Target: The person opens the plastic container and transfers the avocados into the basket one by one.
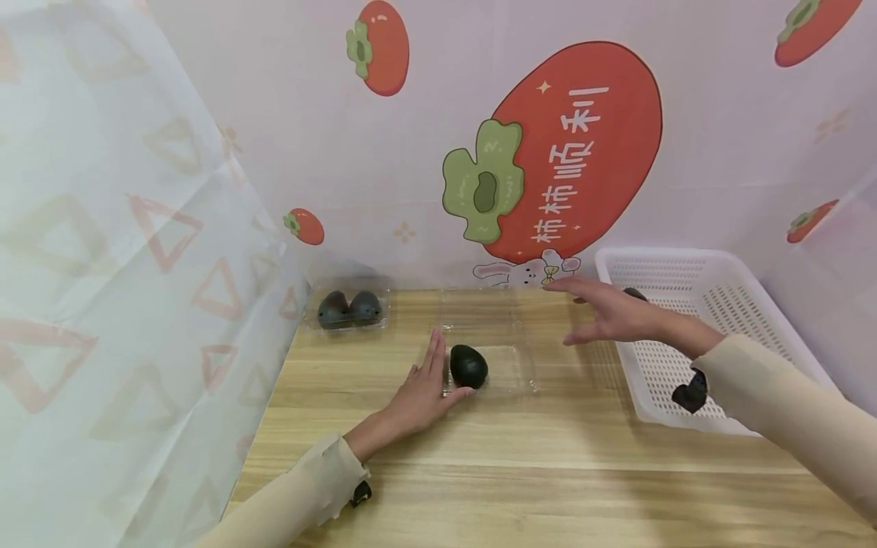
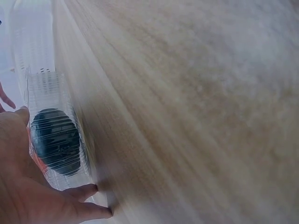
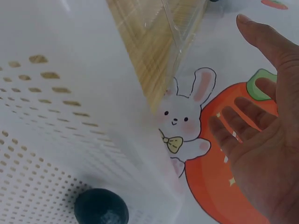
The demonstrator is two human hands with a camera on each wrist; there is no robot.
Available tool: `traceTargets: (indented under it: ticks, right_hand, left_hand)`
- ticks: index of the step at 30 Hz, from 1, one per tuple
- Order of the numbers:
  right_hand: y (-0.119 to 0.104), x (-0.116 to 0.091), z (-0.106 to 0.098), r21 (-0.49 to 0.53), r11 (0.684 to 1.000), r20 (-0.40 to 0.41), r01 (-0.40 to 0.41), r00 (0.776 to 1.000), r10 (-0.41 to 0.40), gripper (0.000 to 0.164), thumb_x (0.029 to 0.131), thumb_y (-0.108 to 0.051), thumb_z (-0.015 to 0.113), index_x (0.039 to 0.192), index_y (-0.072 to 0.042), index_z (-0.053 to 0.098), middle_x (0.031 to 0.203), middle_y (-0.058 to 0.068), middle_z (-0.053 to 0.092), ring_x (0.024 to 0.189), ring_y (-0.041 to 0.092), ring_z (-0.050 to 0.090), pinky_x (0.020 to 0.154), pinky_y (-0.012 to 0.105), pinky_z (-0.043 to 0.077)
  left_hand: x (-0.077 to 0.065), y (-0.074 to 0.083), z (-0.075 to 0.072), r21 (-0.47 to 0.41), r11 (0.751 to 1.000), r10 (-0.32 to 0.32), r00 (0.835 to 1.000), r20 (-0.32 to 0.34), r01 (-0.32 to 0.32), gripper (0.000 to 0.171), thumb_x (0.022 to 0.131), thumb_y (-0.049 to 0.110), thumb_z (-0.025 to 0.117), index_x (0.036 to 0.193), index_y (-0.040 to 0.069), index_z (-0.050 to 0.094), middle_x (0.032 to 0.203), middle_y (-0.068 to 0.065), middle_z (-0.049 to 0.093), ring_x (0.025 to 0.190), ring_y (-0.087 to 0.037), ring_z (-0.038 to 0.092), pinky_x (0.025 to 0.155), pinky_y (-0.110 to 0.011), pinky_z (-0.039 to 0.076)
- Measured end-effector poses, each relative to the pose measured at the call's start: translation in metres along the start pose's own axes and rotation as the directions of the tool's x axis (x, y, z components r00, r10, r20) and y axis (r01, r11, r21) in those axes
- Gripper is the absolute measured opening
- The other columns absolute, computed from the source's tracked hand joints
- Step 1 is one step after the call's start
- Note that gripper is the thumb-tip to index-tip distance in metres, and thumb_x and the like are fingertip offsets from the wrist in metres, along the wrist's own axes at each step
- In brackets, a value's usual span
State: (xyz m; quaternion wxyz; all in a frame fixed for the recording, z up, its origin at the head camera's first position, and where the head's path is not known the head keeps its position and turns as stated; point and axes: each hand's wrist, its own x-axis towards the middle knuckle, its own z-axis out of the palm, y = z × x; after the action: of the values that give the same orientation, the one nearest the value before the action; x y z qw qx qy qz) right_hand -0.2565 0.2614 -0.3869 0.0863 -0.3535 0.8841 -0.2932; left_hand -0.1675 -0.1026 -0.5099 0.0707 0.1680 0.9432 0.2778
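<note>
A clear plastic clamshell box (image 1: 507, 369) lies with its lid folded back on the wooden table, a dark green avocado (image 1: 469, 367) in its left half. My left hand (image 1: 419, 390) rests against the box's left side, fingers straight and thumb along the front edge. In the left wrist view the avocado (image 2: 57, 141) shows through the ridged plastic wall beside that hand. Between the box and the white basket (image 1: 647, 380), my right hand (image 1: 610, 308) hovers with fingers spread and nothing in them. Another avocado (image 3: 101, 206) sits inside the basket in the right wrist view.
A closed clear box (image 1: 348, 323) holding two avocados stands at the back left. Behind the table hangs a cloth backdrop (image 1: 411, 152) printed with persimmons, and a pale patterned cloth (image 1: 137, 304) borders the left side.
</note>
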Motion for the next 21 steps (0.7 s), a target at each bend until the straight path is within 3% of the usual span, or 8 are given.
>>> traceTargets:
  ticks: [8, 13, 21]
  right_hand:
    - [-0.007, 0.007, 0.013, 0.012, 1.000, 0.038, 0.012, 0.999, -0.013, 0.090, 0.082, -0.032, 0.094, 0.155, -0.003, 0.049, 0.156, 0.018, 0.050, 0.141, 0.039, 0.048, 0.107, 0.058, 0.051]
    - [-0.008, 0.012, 0.022, -0.032, 0.997, 0.045, 0.065, 0.997, -0.064, 0.089, 0.081, -0.032, 0.095, 0.153, -0.004, 0.052, 0.154, 0.017, 0.054, 0.138, 0.037, 0.053, 0.101, 0.054, 0.056]
    - [-0.017, 0.018, 0.036, -0.019, 0.997, 0.084, 0.079, 0.994, -0.077, 0.087, 0.083, -0.033, 0.093, 0.154, -0.005, 0.052, 0.155, 0.016, 0.053, 0.134, 0.035, 0.058, 0.101, 0.054, 0.056]
  left_hand:
    - [0.000, 0.001, 0.000, -0.002, 1.000, -0.006, 1.000, 0.000, 0.006, 0.110, 0.103, 0.064, 0.057, 0.169, 0.010, -0.011, 0.178, -0.008, -0.016, 0.158, -0.037, 0.025, 0.124, -0.066, 0.024]
    - [0.000, 0.000, 0.001, -0.002, 1.000, -0.003, 1.000, -0.002, 0.003, 0.110, 0.102, 0.065, 0.057, 0.170, 0.009, -0.010, 0.178, -0.008, -0.015, 0.158, -0.037, 0.027, 0.123, -0.066, 0.024]
    - [0.000, 0.001, 0.000, 0.008, 1.000, 0.000, 1.000, 0.004, 0.000, 0.110, 0.103, 0.066, 0.056, 0.169, 0.009, -0.011, 0.178, -0.010, -0.015, 0.158, -0.037, 0.027, 0.123, -0.067, 0.025]
